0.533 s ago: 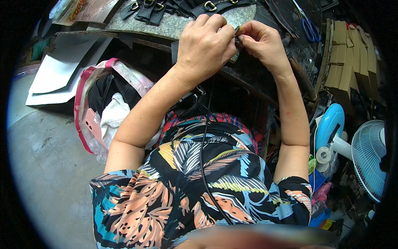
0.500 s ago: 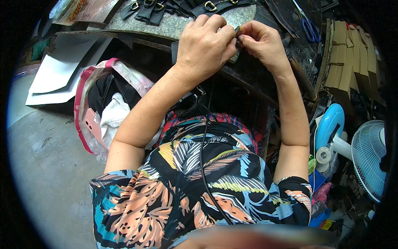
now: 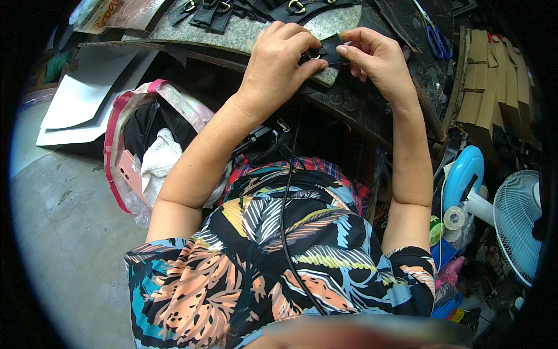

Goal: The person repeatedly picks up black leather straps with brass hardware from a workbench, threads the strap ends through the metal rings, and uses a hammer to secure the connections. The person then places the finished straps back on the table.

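While both of my hands meet over the near edge of the grey stone slab (image 3: 244, 36), I pinch a small black strap piece (image 3: 329, 51) between them. My left hand (image 3: 278, 65) is curled closed, thumb and fingers pressed onto the left end of the piece, with its knuckles turned up toward the camera. My right hand (image 3: 378, 58) grips the right end, forefinger and thumb closed on the top edge and the other fingers folded underneath. The strap piece sits just above the slab's front edge, held up between my fingertips rather than lying flat; I cannot tell whether its underside touches the slab. Farther back on the slab lies a row of black straps with brass rings (image 3: 204, 10), well apart from my hands. Blue-handled scissors (image 3: 435, 41) rest to the right of my right hand on the dark bench (image 3: 360, 102). Stacked cardboard pieces (image 3: 491, 81) stand at the far right, and below them are a blue and white fan (image 3: 514, 224) and a roll of tape (image 3: 454, 217). On my left, a pink-trimmed bag (image 3: 125, 136) holding white cloth sits on the concrete floor (image 3: 64, 232), with white sheets (image 3: 87, 96) beside it. A black cord (image 3: 285, 209) runs down over my patterned shirt (image 3: 279, 262).
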`<control>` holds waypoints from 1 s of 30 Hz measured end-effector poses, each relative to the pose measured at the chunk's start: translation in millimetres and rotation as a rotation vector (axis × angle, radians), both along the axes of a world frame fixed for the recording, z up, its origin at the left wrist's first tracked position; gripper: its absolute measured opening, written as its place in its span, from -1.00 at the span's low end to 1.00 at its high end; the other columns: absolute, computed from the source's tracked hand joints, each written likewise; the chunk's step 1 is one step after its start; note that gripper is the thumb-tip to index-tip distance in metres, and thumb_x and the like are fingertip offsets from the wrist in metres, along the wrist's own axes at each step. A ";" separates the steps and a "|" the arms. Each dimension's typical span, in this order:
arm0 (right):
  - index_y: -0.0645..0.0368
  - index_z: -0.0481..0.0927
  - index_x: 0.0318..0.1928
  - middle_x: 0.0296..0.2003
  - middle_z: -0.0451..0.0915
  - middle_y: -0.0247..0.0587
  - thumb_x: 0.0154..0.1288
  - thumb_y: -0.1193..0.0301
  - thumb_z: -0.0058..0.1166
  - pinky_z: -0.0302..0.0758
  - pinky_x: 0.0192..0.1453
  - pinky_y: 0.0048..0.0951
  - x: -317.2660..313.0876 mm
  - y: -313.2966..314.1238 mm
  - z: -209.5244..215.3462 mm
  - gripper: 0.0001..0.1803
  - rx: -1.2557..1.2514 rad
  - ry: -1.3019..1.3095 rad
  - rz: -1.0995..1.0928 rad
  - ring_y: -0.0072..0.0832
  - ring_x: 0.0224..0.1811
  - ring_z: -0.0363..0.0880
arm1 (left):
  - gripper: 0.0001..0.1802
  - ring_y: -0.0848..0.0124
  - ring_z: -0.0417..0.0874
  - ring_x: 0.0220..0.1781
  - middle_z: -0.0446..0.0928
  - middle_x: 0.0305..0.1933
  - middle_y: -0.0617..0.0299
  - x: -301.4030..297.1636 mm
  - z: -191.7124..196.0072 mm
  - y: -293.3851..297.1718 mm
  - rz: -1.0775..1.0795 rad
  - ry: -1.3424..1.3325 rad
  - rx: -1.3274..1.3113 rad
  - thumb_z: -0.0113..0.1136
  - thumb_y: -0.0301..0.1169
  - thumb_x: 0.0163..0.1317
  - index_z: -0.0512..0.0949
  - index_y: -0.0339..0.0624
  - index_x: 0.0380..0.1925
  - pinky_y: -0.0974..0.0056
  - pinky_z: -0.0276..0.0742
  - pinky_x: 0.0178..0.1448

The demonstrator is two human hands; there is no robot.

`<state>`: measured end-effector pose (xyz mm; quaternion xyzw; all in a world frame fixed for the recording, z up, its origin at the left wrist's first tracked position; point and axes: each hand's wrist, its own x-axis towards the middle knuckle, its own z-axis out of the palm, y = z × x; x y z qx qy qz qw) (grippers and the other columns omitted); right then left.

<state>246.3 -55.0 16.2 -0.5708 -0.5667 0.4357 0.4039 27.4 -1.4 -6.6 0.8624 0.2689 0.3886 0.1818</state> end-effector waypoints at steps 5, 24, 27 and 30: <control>0.25 0.71 -0.01 -0.45 0.65 -0.42 0.42 0.39 0.32 0.40 -0.52 -0.69 -1.8 -1.1 -6.7 -0.76 0.073 -0.009 -0.023 -0.76 -0.54 0.53 | -0.73 0.16 0.61 -0.07 0.65 -0.16 0.21 1.0 0.7 1.9 -0.003 0.025 0.033 0.56 -0.35 0.05 0.71 -0.18 -0.28 0.12 0.54 0.00; 0.10 0.75 -0.27 -0.20 0.68 -0.36 0.13 0.51 0.37 0.64 -0.05 -0.29 -13.4 -1.3 -4.1 -0.87 0.775 -0.814 0.029 -0.32 -0.13 0.67 | -0.55 0.15 0.59 0.00 0.61 -0.09 0.21 -17.7 10.6 -10.2 0.100 0.116 0.122 0.55 -0.20 0.05 0.66 -0.09 -0.08 0.08 0.45 0.09; 0.09 0.76 -0.26 -0.21 0.67 -0.37 0.12 0.52 0.37 0.63 -0.03 -0.28 -13.4 -3.2 -3.4 -0.86 0.759 -0.866 0.047 -0.33 -0.12 0.66 | -0.61 0.19 0.59 0.02 0.63 -0.08 0.26 -25.8 13.0 -12.4 0.149 0.208 0.137 0.53 -0.19 0.08 0.68 -0.05 -0.11 0.08 0.41 0.14; 0.09 0.76 -0.28 -0.21 0.67 -0.37 0.10 0.51 0.37 0.61 -0.01 -0.28 -14.1 -5.4 -2.1 -0.86 0.770 -0.918 -0.047 -0.33 -0.10 0.65 | -0.69 0.23 0.60 -0.02 0.65 -0.15 0.33 -19.9 7.9 -6.2 0.130 0.147 0.209 0.49 -0.24 0.12 0.70 0.00 -0.14 0.06 0.40 0.13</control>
